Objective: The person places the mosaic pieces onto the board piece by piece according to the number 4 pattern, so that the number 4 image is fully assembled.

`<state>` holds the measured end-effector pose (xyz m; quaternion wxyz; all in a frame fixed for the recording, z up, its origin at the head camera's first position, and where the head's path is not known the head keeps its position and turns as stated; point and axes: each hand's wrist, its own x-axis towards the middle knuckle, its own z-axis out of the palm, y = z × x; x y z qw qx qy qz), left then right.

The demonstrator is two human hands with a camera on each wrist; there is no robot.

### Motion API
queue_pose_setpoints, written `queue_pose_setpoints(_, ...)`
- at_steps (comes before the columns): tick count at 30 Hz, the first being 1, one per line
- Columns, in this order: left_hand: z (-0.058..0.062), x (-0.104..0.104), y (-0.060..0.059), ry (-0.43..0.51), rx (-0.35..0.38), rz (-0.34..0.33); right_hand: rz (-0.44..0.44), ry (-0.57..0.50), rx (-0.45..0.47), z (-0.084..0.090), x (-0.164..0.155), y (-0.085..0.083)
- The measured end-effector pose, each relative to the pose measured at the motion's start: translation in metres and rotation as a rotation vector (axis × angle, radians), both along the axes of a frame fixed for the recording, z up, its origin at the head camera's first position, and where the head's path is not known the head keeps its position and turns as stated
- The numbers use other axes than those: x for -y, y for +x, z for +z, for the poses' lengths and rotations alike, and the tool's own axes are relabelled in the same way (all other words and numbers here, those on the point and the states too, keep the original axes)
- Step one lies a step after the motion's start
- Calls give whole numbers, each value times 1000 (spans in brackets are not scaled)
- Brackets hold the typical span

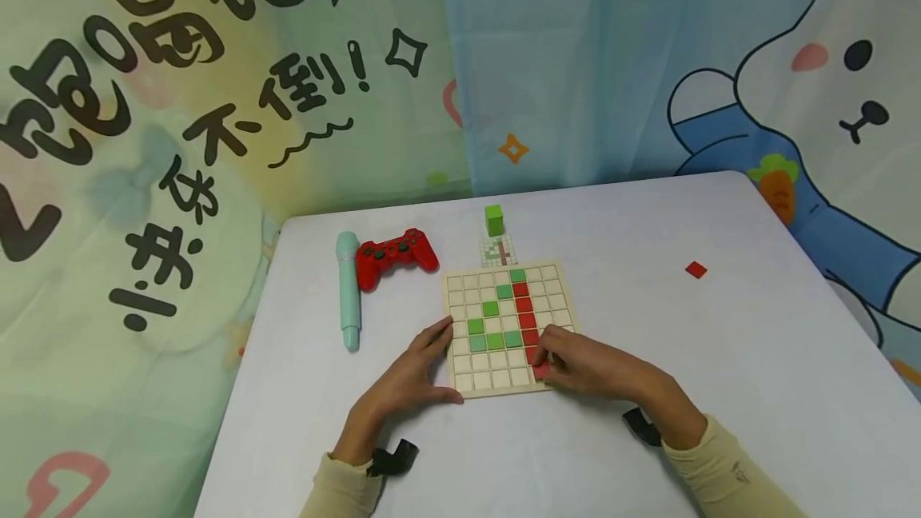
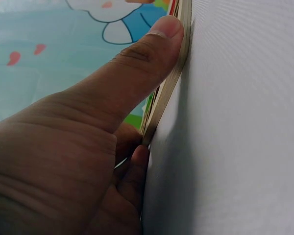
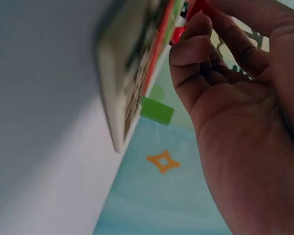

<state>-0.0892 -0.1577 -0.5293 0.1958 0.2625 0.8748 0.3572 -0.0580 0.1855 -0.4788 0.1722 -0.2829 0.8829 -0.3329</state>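
Observation:
A square wooden grid board lies on the table with green and red tiles in some of its cells. A diagonal of green tiles joins a short green row, and red tiles form a column down the right part. At the board's left front corner, my left hand rests with a straight thumb along the front edge and fingers against the left side. My right hand is over the column's near end, its fingertips pinching a red tile, mostly hidden by the fingers.
Behind the board are a small pattern card and a green block. A red game controller and a mint-green pen-shaped stick lie to the left. One loose red tile sits far right. Printed curtains hang behind the table.

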Motion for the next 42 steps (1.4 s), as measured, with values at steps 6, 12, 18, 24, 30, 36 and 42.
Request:
queue_pose_setpoints(6,0,0,1,-7,-14,-3,45,33,-61,-7,5,5)
queue_pose_setpoints(12,0,-1,1,-13,-18,-5,47,27,-81,-8,7,4)
queue_pose_setpoints(18,0,0,1,-11,-26,-6,34,0,-49,-7,3,3)
queue_pose_setpoints(24,-1,-1,3,-15,-23,-7,-174,-111,-113,2,-35,-4)
queue_pose_setpoints(30,-1,0,4,-22,-31,-3,-724,-73,-218,5,-117,-24)
queue_pose_setpoints(36,-1,2,5,-23,-23,6,-1041,-16,-30,-14,-175,-41)
queue_pose_setpoints(42,0,0,3,-11,-23,-8,-1060,73,43,-26,-196,-47)
